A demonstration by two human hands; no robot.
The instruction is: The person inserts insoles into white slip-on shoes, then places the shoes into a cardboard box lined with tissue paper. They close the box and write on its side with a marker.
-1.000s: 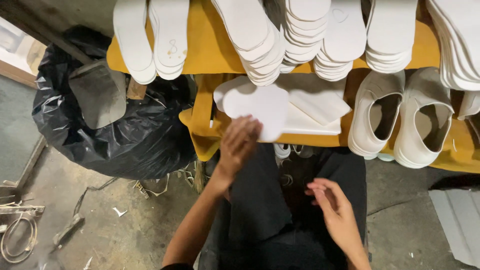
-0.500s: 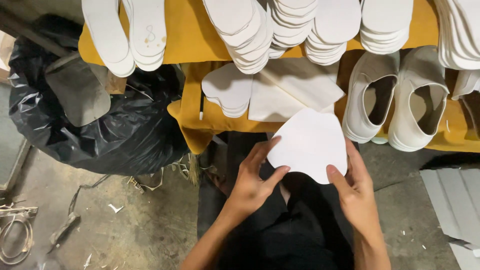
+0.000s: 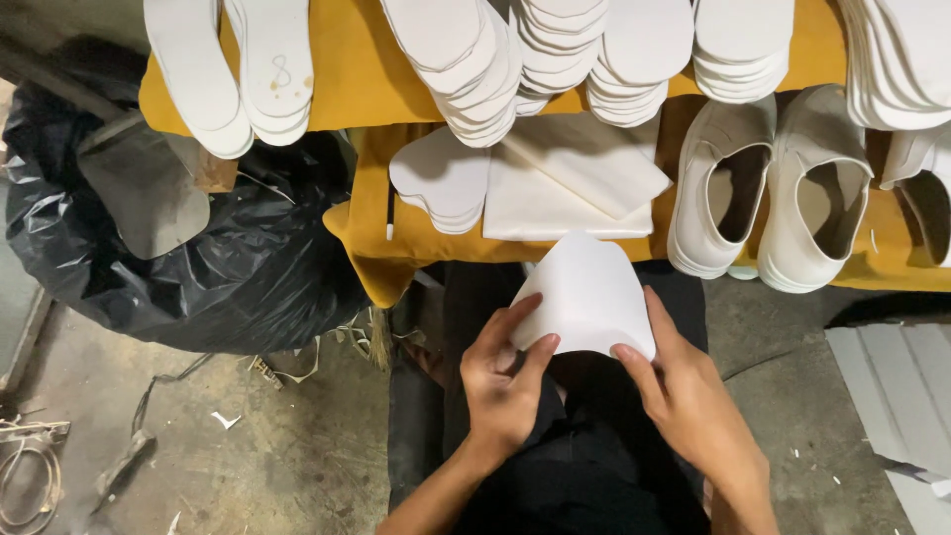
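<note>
The yellow bench (image 3: 693,50) fills the top of my view, its cloth-like cover draped over the front edge so the flat pieces lie on something soft. Beside it on my left slumps a black plastic bag (image 3: 198,267), glossy and crumpled, near enough to the bench edge to catch offcuts, I'd judge. Stacks of white insoles (image 3: 555,50) lie fanned in overlapping piles along the bench, smooth and matte, with rounded toes. A pair of white shoes (image 3: 773,188) rests with the openings up, stiff-walled and pale inside. Nearer me lie folded white sheets (image 3: 565,188) and a small stack of cut pieces (image 3: 441,178) with a notched, heart-like outline.

Over my lap, just below the bench edge, I hold one white cut piece (image 3: 591,292), thin and bowed into a curve. My left hand (image 3: 505,381) pinches its lower left edge, thumb over fingers. My right hand (image 3: 684,396) is closed on the lower right corner, so the sheet stays arched between the two.
</note>
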